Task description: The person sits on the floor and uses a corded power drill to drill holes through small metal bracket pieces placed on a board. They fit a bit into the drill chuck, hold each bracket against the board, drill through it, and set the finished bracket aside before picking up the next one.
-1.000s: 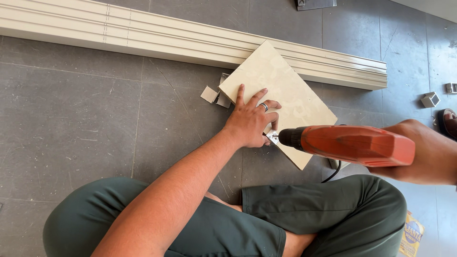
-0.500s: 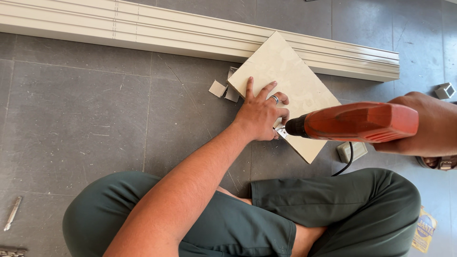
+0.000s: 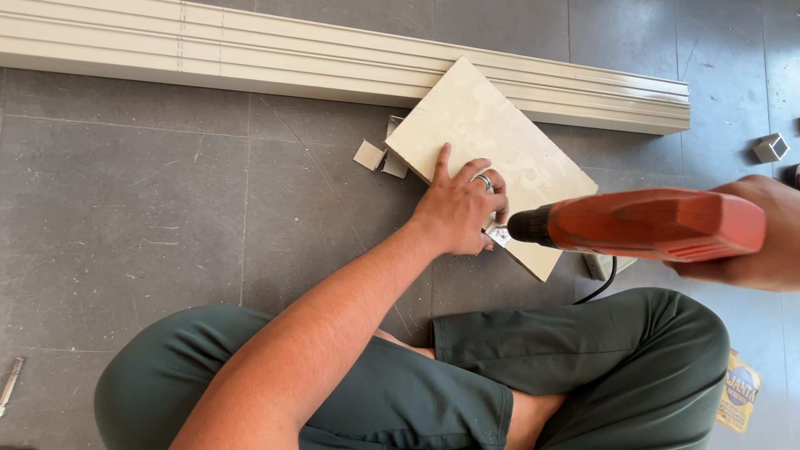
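Quick count of what's in front of me: one beige board [image 3: 487,158], one red power drill [image 3: 654,223], two long cream-coloured profiles [image 3: 250,54] lying side by side along the top, and a couple of small square offcuts [image 3: 368,155] just left of the board's corner. There's also one little metal cube-shaped piece [image 3: 771,147] off to the right, well apart from the rest.

The board is flat, smooth and rectangular, sitting at an angle on the grey stone-look floor tiles [image 3: 150,217], its far corner touching the profiles. My left hand [image 3: 460,208] presses down on its near edge, fingers spread flat, pinching a small shiny metal bit [image 3: 497,236] at the board's rim with the fingertips. My right hand [image 3: 762,237] is wrapped tight around the back of the drill, whose black nose meets that metal bit.

The drill body is smooth moulded plastic, with a black cord [image 3: 602,286] dropping from it. My crossed legs in dark green trousers [image 3: 583,358] fill the bottom, and a yellow packet [image 3: 740,392] lies by my right knee.
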